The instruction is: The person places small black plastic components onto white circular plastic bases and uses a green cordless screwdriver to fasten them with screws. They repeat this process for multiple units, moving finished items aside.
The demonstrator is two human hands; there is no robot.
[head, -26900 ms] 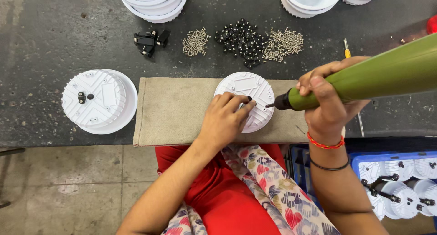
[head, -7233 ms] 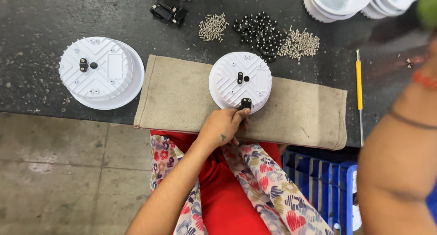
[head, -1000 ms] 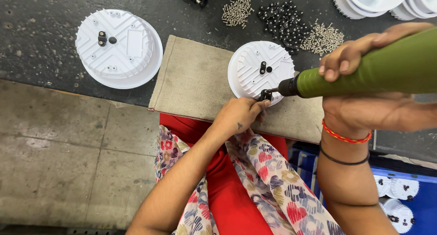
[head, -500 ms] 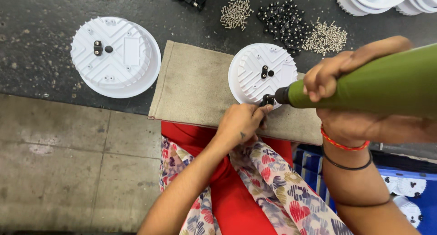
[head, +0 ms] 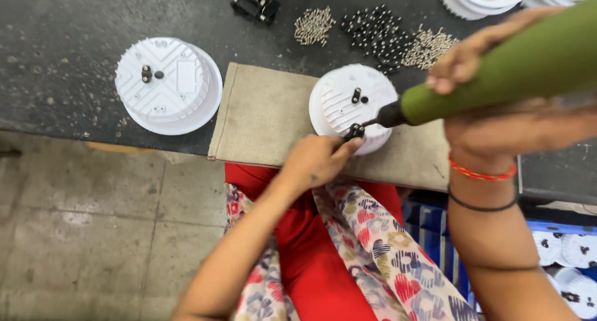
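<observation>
The fingers (head: 346,148) of the left hand (head: 317,162) pinch a small black clip (head: 354,132) against the near edge of a round white housing (head: 353,106), just right of the frame's centre, pressing it flat so it cannot turn under the tool. The right hand (head: 482,78) is wrapped tight around a thick green screwdriver (head: 510,69) that slants in from the upper right, its dark tip meeting the clip where the left fingertips steady it. The housing sits on a tan cloth mat (head: 267,113), which seems to be there to stop the plastic sliding on the dark workbench (head: 62,22).

Along the top edge, within easy reach, lie a small pile of pale screws (head: 314,26), a heap of black screws (head: 376,32) and another pale heap (head: 429,44). A second white housing (head: 168,85), already carrying a black fitting, is set aside on the bench at the upper left. More white housings fill a blue crate (head: 559,259) at the lower right.
</observation>
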